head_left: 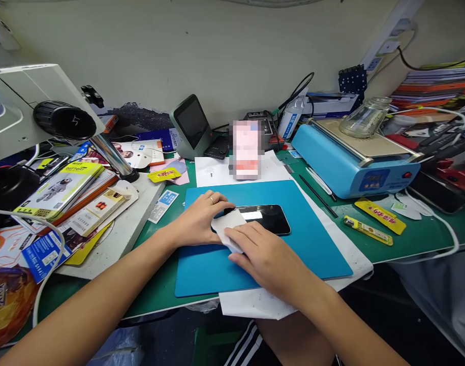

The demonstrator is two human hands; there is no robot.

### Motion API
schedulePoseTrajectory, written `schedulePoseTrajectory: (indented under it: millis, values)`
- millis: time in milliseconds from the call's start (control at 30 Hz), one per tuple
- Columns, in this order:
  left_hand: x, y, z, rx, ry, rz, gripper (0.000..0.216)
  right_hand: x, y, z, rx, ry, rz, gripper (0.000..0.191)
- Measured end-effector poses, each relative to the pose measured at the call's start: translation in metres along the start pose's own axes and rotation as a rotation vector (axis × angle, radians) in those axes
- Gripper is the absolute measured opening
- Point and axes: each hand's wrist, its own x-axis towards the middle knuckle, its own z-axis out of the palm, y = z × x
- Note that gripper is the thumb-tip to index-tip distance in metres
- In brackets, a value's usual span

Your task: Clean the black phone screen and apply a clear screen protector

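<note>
A black phone (268, 217) lies flat, screen up, on a blue mat (312, 239). My left hand (197, 221) curls around the phone's left end and holds it steady; a ring shows on one finger. My right hand (260, 256) presses a white cloth (228, 226) onto the left part of the screen, its fingers closed over the cloth's near edge. The right half of the screen is bare and reflects light.
A blue heating plate machine (354, 165) with a glass jar (364, 119) stands at right. A yellow utility knife (367, 230) and a black rod (318, 195) lie on the green mat. Boxes and packets (60, 190) pile at left under a microscope arm (64, 119). A small monitor (190, 127) stands at the back.
</note>
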Motion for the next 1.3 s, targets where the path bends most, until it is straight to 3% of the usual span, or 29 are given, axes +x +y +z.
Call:
schedulePoseTrajectory:
  millis: [300, 733, 967, 1300]
  values:
    - [-0.001, 0.001, 0.0, 0.009, 0.005, -0.032, 0.071, -0.002, -0.007, 0.001, -0.116, -0.024, 0.222, 0.064]
    - [0.0, 0.003, -0.002, -0.001, -0.015, -0.065, 0.072, -0.025, 0.032, -0.014, -0.279, -0.01, 0.444, 0.066]
    - [0.0, 0.003, -0.002, -0.003, -0.019, -0.069, 0.074, -0.046, 0.043, -0.017, -0.377, 0.048, 0.428, 0.071]
    - [0.001, 0.005, -0.004, -0.015, -0.016, -0.073, 0.073, -0.064, 0.017, -0.017, -0.405, 0.069, 0.298, 0.067]
